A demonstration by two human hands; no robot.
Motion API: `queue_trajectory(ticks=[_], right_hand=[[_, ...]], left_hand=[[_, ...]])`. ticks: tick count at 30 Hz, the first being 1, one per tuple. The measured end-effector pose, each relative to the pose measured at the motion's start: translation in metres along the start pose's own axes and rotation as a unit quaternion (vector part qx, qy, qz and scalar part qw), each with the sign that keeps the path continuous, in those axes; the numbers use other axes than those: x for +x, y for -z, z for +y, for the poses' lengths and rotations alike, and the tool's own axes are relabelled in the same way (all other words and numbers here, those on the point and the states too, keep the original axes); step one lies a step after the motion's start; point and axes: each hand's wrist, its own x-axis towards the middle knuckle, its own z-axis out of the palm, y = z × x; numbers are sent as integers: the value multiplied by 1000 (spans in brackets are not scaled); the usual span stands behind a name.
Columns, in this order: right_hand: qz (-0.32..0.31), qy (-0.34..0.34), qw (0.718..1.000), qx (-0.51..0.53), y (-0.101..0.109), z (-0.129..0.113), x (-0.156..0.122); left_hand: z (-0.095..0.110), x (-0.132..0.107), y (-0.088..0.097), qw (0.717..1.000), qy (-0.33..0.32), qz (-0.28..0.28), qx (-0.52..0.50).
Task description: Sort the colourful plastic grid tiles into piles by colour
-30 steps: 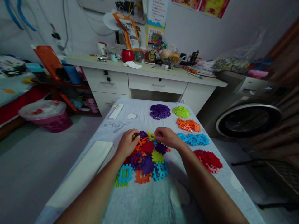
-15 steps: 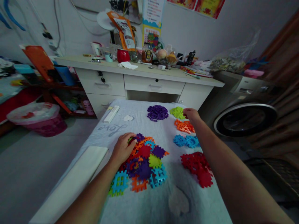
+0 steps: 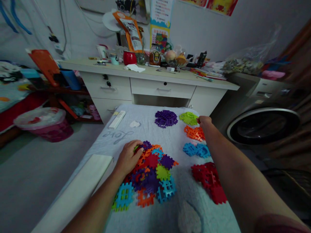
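Observation:
A mixed heap of coloured plastic building tiles lies in the middle of a pale blanket-covered table. My left hand rests on the heap's left edge with fingers curled over the tiles. My right hand is stretched out to the far right, beside the green tile pile and above the orange pile; its fingers look closed, and what they hold is hidden. Sorted piles of purple, blue and red tiles lie nearby.
A white box and a crumpled white scrap lie at the table's far left. A long white block runs along the left edge. A cluttered desk stands behind, a washing machine right, a pink bin left.
My right hand left the mixed heap and reached out to the green pile at the far right. My left hand stayed on the heap.

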Motion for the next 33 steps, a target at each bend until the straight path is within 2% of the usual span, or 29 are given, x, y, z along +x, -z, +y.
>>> queue_trajectory(ticks=[9,19,22,24,26,28,30,33], right_hand=[[-11,32,998,-52,12,-9,-17],[10,44,999,19,28,-8,-67],[-25,62,996,65,29,-8,-96],[-89,97,988,82,28,-7,-125],[-182,150,971,48,25,-5,-162],[-262,221,939,-14,22,0,-204],[-341,308,884,-83,18,7,-244],[-400,393,807,-189,11,20,-294]], left_hand=[[0,0,0,1000,5,-3,-1],[2,-1,0,1000,-15,3,-9],[3,-1,0,1000,-19,6,-12],[4,-2,0,1000,-23,7,-15],[5,-4,0,999,-26,3,-18],[6,-5,0,999,-28,-4,-23],[7,-7,0,999,-28,-7,-32],[7,-8,1,999,-26,-6,-44]])
